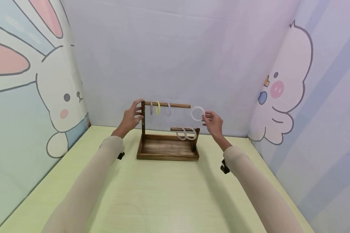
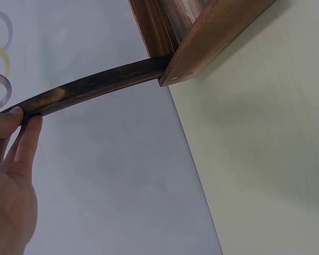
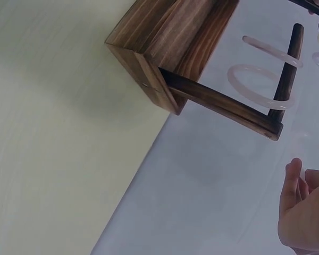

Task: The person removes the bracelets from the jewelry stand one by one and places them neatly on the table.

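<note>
A dark wooden bangle stand with a tray base is on the table. My left hand grips the top of its tall left post, the thumb and fingers on either side of the wood in the left wrist view. From the upper bar hang a brownish-purple bangle, a yellow bangle and a lavender bangle. Two pale pinkish bangles hang on the lower bar. Just off the upper bar's right end, my right hand pinches a white bangle by its right edge.
The stand rests on a pale yellow-green table, near the back. A plain light cloth wall rises behind it. Side walls carry a cartoon rabbit on the left and another cartoon animal on the right.
</note>
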`<state>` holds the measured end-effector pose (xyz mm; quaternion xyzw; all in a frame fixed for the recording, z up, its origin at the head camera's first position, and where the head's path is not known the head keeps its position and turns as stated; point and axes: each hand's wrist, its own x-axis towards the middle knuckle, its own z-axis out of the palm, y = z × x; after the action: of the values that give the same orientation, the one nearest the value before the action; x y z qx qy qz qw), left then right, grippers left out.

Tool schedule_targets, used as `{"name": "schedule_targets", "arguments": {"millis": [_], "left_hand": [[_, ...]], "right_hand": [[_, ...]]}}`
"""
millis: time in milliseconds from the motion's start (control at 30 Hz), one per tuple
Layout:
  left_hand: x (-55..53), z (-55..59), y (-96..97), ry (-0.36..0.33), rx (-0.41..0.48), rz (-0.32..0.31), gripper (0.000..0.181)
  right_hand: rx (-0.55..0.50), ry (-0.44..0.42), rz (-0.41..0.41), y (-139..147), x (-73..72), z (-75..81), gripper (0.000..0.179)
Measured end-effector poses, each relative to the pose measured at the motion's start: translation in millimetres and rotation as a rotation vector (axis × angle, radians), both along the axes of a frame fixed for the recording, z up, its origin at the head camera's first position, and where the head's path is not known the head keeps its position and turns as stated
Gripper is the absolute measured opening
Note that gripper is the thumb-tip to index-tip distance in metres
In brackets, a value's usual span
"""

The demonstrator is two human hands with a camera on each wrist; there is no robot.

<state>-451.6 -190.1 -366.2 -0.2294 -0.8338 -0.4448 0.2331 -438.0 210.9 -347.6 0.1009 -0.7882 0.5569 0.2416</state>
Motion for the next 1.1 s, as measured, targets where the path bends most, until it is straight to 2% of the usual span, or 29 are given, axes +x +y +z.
{"name": "schedule_targets", "arguments": {"millis": [333,600,1100], "left_hand": [[-4.5,-3.2,1.1,-0.032,0.003,0.004,0.086],[-8.8,-2.5,-2.0,-0.027,0.003,0.007,0.082],[-13.7,-3.5,-3.2,-0.031,0.017,-0.007,0.086]], "right_hand": [[0.034,-0.017,0.002,4,8.8,-3.4,0.032],[0.006,-0.023,0.026,-2,9.8,-3.9,0.033],[0.085,-0.045,0.067,-17,20.1,-5.0,0.032]]}}
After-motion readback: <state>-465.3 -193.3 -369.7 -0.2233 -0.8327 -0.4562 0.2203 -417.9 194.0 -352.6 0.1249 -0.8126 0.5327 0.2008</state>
